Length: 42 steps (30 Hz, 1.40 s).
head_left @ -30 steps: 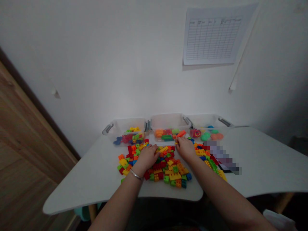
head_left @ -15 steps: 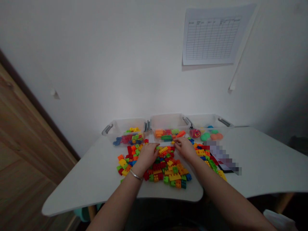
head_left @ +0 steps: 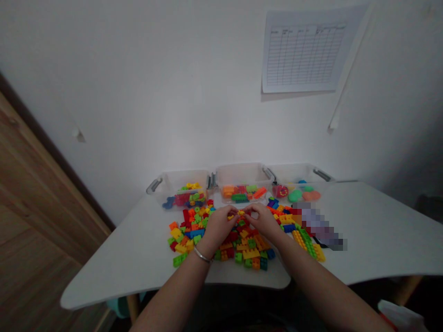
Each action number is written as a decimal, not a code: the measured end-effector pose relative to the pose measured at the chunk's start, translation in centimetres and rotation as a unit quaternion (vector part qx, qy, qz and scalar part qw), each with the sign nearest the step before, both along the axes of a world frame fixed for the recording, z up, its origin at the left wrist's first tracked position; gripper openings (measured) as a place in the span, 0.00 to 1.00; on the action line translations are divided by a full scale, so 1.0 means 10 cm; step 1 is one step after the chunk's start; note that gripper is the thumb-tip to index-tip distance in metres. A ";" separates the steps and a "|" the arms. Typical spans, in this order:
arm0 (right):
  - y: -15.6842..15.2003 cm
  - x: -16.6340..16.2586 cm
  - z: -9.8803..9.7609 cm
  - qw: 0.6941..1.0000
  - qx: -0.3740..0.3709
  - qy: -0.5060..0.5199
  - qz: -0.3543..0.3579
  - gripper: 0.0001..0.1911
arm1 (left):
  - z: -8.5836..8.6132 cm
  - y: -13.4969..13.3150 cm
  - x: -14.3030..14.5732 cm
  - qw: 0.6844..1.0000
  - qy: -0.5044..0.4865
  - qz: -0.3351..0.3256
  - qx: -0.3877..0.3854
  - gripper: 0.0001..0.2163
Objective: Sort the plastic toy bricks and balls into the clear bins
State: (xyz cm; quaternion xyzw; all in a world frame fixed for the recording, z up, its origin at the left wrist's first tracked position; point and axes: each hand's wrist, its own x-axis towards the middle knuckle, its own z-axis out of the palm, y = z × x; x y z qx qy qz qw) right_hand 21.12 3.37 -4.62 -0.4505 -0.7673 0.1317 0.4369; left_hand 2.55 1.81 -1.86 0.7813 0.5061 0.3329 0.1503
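A heap of coloured plastic bricks (head_left: 242, 244) lies spread on the white table (head_left: 138, 258). My left hand (head_left: 218, 226) and my right hand (head_left: 263, 220) meet above the far side of the heap, fingers curled toward each other. Between the fingertips sits a small yellow brick (head_left: 238, 213), pinched from both sides. A silver bracelet (head_left: 202, 255) circles my left wrist.
Three clear bins stand along the wall: the left bin (head_left: 180, 189) with mixed small pieces, the middle bin (head_left: 242, 182) with orange, green and red bricks, the right bin (head_left: 297, 182) with round flat pieces. A printed sheet (head_left: 304, 50) hangs on the wall. A wooden panel (head_left: 31, 207) is at left.
Both hands came together over the heap. The right hand drew back from the middle bin, and the left hand lifted off the bricks to meet it around a yellow brick.
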 end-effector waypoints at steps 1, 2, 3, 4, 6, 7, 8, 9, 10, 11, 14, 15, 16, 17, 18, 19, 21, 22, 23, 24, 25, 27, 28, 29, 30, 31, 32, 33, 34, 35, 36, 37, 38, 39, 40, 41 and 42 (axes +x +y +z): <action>-0.01 -0.01 0.00 1.000 0.001 0.000 0.001 0.05 | 0.00 0.00 0.00 1.000 -0.005 0.000 -0.002 0.07; -0.03 -0.01 0.00 1.000 0.003 -0.001 0.002 0.05 | 0.01 -0.01 0.01 1.000 -0.008 -0.006 -0.004 0.07; -0.04 -0.02 0.01 1.000 0.005 -0.002 0.002 0.05 | 0.01 -0.02 0.01 1.000 -0.009 -0.016 -0.003 0.07; -0.05 -0.02 0.02 1.000 0.007 -0.006 0.003 0.05 | 0.02 -0.02 0.01 1.000 -0.007 -0.026 0.000 0.07; -0.07 -0.01 0.06 1.000 0.014 -0.026 0.008 0.05 | 0.04 -0.04 0.02 0.999 -0.006 -0.041 0.004 0.07; -0.07 0.01 0.08 0.999 0.019 -0.040 0.011 0.05 | 0.04 -0.04 0.02 0.999 -0.010 -0.043 0.004 0.07; -0.06 0.03 0.10 0.998 0.024 -0.057 0.012 0.06 | 0.04 -0.04 0.02 0.999 -0.018 -0.040 0.001 0.07; -0.05 0.06 0.11 0.997 0.028 -0.073 0.010 0.06 | 0.05 -0.04 0.01 0.999 -0.029 -0.034 -0.004 0.06; -0.04 0.10 0.12 0.995 0.031 -0.091 0.004 0.06 | 0.05 -0.03 -0.01 0.999 -0.043 -0.028 -0.009 0.06; -0.02 0.13 0.11 0.993 0.030 -0.110 -0.007 0.07 | 0.06 -0.02 -0.03 0.998 -0.060 -0.019 -0.012 0.06; 0.02 0.22 0.04 0.982 0.024 -0.185 -0.029 0.07 | 0.10 0.01 -0.17 0.991 -0.131 0.014 0.001 0.06; 0.03 0.23 0.01 0.977 0.023 -0.208 -0.032 0.08 | 0.12 0.02 -0.24 0.987 -0.157 0.029 0.015 0.07; 0.03 0.24 -0.02 0.973 0.022 -0.225 -0.033 0.08 | 0.15 0.03 -0.31 0.980 -0.187 0.051 0.034 0.08; 0.03 0.24 -0.04 0.971 0.023 -0.236 -0.034 0.08 | 0.17 0.03 -0.39 0.972 -0.213 0.078 0.053 0.09; 0.03 0.24 -0.05 0.970 0.023 -0.240 -0.038 0.08 | 0.20 0.03 -0.48 0.961 -0.242 0.111 0.078 0.11; 0.03 0.24 -0.06 0.969 0.023 -0.242 -0.046 0.08 | 0.22 0.04 -0.56 0.944 -0.275 0.147 0.108 0.12; 0.03 0.23 -0.06 0.967 0.026 -0.245 -0.068 0.08 | 0.26 0.04 -0.70 0.901 -0.335 0.218 0.169 0.14; 0.03 0.23 -0.06 0.966 0.029 -0.245 -0.080 0.07 | 0.27 0.04 -0.76 0.880 -0.359 0.244 0.196 0.14; 0.03 0.24 -0.06 0.965 0.032 -0.246 -0.088 0.07 | 0.28 0.05 -0.81 0.862 -0.376 0.262 0.217 0.14; 0.03 0.24 -0.06 0.964 0.035 -0.246 -0.092 0.07 | 0.29 0.07 -0.84 0.849 -0.387 0.274 0.232 0.14; 0.03 0.24 -0.06 0.964 0.039 -0.245 -0.093 0.07 | 0.30 0.10 -0.87 0.841 -0.393 0.282 0.244 0.14; 0.03 0.25 -0.08 0.964 0.045 -0.246 -0.091 0.08 | 0.32 0.18 -0.90 0.834 -0.387 0.294 0.260 0.14; 0.04 0.25 -0.09 0.963 0.047 -0.249 -0.090 0.08 | 0.33 0.24 -0.91 0.839 -0.376 0.296 0.261 0.14; 0.04 0.26 -0.11 0.963 0.048 -0.250 -0.089 0.09 | 0.34 0.30 -0.92 0.848 -0.359 0.294 0.257 0.14; 0.04 0.26 -0.12 0.963 0.048 -0.251 -0.088 0.09 | 0.35 0.38 -0.93 0.863 -0.337 0.287 0.244 0.14; 0.04 0.25 -0.14 0.963 0.048 -0.251 -0.086 0.09 | 0.36 0.45 -0.94 0.883 -0.309 0.275 0.223 0.13; 0.04 0.25 -0.15 0.964 0.047 -0.250 -0.083 0.09 | 0.38 0.52 -0.96 0.900 -0.278 0.268 0.201 0.13; 0.04 0.25 -0.16 0.964 0.046 -0.247 -0.081 0.10 | 0.39 0.58 -0.97 0.915 -0.237 0.267 0.187 0.12; 0.04 0.25 -0.17 0.965 0.045 -0.245 -0.080 0.10 | 0.41 0.64 -0.98 0.928 -0.188 0.270 0.174 0.12; 0.05 0.25 -0.18 0.966 0.045 -0.242 -0.079 0.10 | 0.42 0.68 -0.99 0.937 -0.138 0.278 0.161 0.11; 0.05 0.25 -0.19 0.966 0.045 -0.241 -0.078 0.10 | 0.43 0.71 -1.00 0.942 -0.088 0.289 0.149 0.11; 0.05 0.25 -0.19 0.967 0.045 -0.239 -0.078 0.10 | 0.43 0.73 -1.00 0.943 -0.042 0.300 0.136 0.12; 0.05 0.26 -0.20 0.967 0.047 -0.237 -0.079 0.10 | 0.44 0.74 -0.99 0.942 -0.002 0.311 0.126 0.12; 0.05 0.26 -0.20 0.968 0.049 -0.234 -0.079 0.10 | 0.43 0.73 -0.99 0.939 0.030 0.320 0.121 0.13; 0.05 0.26 -0.20 0.968 0.052 -0.233 -0.077 0.10 | 0.43 0.72 -0.98 0.936 0.057 0.327 0.120 0.14; 0.04 0.26 -0.20 0.968 0.054 -0.233 -0.073 0.10 | 0.43 0.71 -0.97 0.933 0.078 0.330 0.122 0.15; 0.04 0.26 -0.20 0.968 0.056 -0.234 -0.071 0.10 | 0.42 0.70 -0.96 0.931 0.091 0.332 0.124 0.15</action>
